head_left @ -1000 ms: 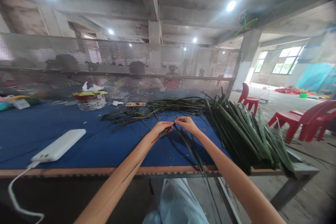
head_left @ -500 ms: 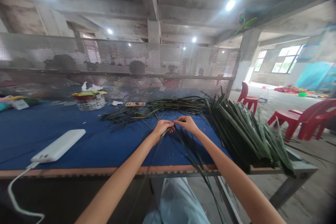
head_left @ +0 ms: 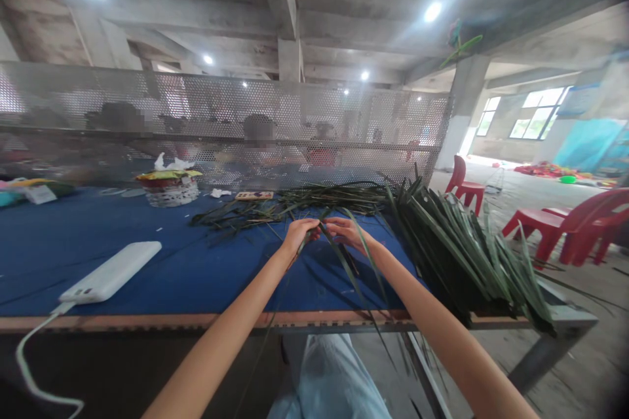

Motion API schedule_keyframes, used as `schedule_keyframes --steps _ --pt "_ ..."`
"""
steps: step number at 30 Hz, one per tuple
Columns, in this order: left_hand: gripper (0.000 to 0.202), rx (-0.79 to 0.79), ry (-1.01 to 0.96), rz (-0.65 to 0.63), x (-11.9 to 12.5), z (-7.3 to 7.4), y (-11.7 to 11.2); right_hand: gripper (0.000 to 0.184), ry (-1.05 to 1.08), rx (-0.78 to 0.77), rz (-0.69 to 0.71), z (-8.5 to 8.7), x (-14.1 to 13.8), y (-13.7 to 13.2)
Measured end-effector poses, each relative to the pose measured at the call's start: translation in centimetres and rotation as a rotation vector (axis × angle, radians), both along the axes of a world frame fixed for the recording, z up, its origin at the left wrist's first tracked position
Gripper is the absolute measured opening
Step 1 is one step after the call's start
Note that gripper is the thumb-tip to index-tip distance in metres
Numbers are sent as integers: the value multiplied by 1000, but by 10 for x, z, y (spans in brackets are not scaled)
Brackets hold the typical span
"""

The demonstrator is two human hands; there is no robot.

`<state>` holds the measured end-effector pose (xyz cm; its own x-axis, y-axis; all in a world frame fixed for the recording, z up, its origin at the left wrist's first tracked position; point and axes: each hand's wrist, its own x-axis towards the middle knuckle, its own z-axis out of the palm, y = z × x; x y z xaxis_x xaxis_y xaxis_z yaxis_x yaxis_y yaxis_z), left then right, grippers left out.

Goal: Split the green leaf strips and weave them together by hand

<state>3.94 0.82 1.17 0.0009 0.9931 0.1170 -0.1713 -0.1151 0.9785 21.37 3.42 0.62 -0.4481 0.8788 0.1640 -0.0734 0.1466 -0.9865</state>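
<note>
Long green leaf strips (head_left: 345, 260) hang from between my hands over the blue tabletop, past its front edge. My left hand (head_left: 301, 236) is closed, with thumb and fingers pinching the strips near their upper part. Close beside it on the right, my right hand (head_left: 346, 232) has its bent fingers at the same strips, the fingertips nearly meeting those of the left. One thin strip arches across the back of the right hand. The exact spot where the strips cross is partly hidden by fingers.
A thick pile of long green leaves (head_left: 457, 249) covers the table's right end. Loose strips (head_left: 334, 196) lie behind my hands. A white power bank (head_left: 113, 272) with a cable, a woven basket (head_left: 171, 190) and a perforated metal screen (head_left: 324, 111) are around. Red chairs (head_left: 565, 229) stand at right.
My right hand has turned and its fingers are less tightly pinched. A strip has come up and over the back of that hand. My left hand has stayed nearly in place.
</note>
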Motion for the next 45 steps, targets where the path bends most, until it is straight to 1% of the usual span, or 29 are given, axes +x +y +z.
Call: schedule_keyframes --steps 3,7,10,14,17,21,24,29,33,37,42,45 --pt "18 109 171 -102 6 -1 -3 37 -23 89 -81 -4 -8 -3" --pt "20 166 210 -157 11 0 -7 38 -43 168 -175 -4 -2 1" --pt "23 175 229 -181 11 0 -7 39 -55 255 -224 -3 0 3" --pt "24 151 241 -168 11 0 -7 42 -101 400 -293 -3 -2 3" --pt "25 146 250 -179 12 0 -7 43 -134 457 -344 -4 -3 1" --pt "27 146 259 -208 12 1 -7 45 -167 503 -365 -5 -2 -1" --pt "26 142 267 -206 12 1 -7 46 -170 479 -358 -5 -2 -1" --pt "26 133 267 -229 12 1 -9 50 -155 320 -264 -6 -3 2" --pt "25 99 212 -249 13 1 -12 49 -140 254 -289 -7 -2 4" --pt "32 52 165 -228 13 0 -14 50 -136 253 -284 -8 -1 4" --pt "29 112 304 -164 13 0 -15 51 -169 306 -268 -10 -1 6" --pt "26 127 327 -147 13 2 -15 52 -197 333 -245 -11 -1 7"
